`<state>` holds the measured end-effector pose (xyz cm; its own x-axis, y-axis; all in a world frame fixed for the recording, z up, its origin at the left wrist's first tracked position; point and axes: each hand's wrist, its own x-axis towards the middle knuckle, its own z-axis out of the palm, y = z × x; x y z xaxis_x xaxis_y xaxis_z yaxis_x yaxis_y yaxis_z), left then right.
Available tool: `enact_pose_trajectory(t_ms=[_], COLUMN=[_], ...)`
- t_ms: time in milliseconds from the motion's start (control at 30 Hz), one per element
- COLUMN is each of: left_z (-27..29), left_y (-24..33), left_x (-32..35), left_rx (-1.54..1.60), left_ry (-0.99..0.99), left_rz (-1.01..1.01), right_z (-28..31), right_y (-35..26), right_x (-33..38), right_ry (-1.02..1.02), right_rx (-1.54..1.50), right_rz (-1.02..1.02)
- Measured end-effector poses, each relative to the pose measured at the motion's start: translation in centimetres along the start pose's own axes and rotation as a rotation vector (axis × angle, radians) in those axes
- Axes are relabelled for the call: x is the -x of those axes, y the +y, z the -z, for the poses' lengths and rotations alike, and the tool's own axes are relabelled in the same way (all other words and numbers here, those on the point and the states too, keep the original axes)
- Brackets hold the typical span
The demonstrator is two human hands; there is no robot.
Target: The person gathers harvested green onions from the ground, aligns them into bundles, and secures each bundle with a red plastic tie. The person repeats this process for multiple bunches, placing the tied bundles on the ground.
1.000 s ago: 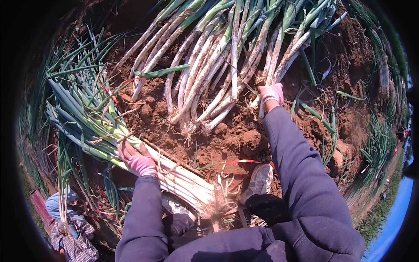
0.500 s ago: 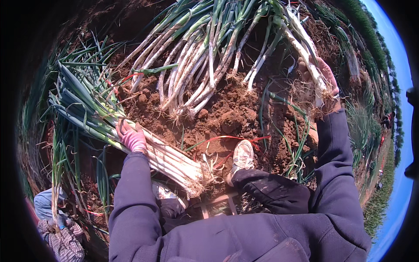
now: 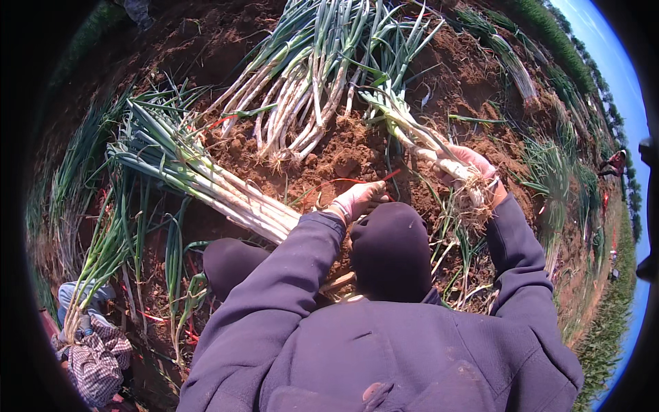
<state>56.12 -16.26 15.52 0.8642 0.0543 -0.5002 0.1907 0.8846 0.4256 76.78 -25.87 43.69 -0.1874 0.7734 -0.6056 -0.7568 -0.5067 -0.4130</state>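
Note:
My right hand (image 3: 467, 168) is closed around a small bunch of long green onions (image 3: 412, 130), near their root ends. Their leaves point up and away to the left. In front of my knee, my left hand (image 3: 360, 200) has its fingers curled in; what they hold, if anything, is hidden. A red tie strip (image 3: 336, 181) runs over the soil right beside that hand. A thick bundle of green onions (image 3: 233, 196) lies to the left, its root ends hidden behind my left forearm.
Farther out, a spread row of green onions (image 3: 309, 89) lies on clumped brown soil (image 3: 343, 151). More onions (image 3: 515, 69) lie at the far right. At the lower left a person in a checked sleeve (image 3: 99, 364) holds onions (image 3: 96, 275).
My left hand has let go of the thick bundle and moved right to beside the red strip. My right hand has drawn its onions nearer and to the left. My knees have come up into view.

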Motion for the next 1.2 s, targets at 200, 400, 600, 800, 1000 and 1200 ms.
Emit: enact_pose_trajectory(t_ms=[200,400,600,800,1000,1200], left_z=[-3.6,-3.3,1.8,10.8,9.0,11.3], left_y=[5.5,7.5,9.2,2.7,-0.1,0.7], left_x=[5.1,7.4,7.9,1.3,1.1,1.9], left_rx=[0.051,0.183,0.463,0.618,0.739,0.941], left_ry=[0.196,0.147,0.065,0.120,0.297,0.223], left_rz=[-0.323,-0.486,-0.769,-0.810,-0.696,-0.826], right_z=[-18.3,-27.6,-20.9,-5.8,-2.2,-5.4], right_y=[-8.4,-6.8,-0.1,13.4,14.8,10.8], right_x=[6.7,3.2,-15.1,-25.5,-26.7,-26.0], right_ry=[-0.030,-0.107,0.002,0.472,0.348,0.107], right_rx=[0.744,1.181,1.348,2.114,2.221,1.979], right_rz=[0.452,0.544,0.533,0.168,-0.189,-0.089])
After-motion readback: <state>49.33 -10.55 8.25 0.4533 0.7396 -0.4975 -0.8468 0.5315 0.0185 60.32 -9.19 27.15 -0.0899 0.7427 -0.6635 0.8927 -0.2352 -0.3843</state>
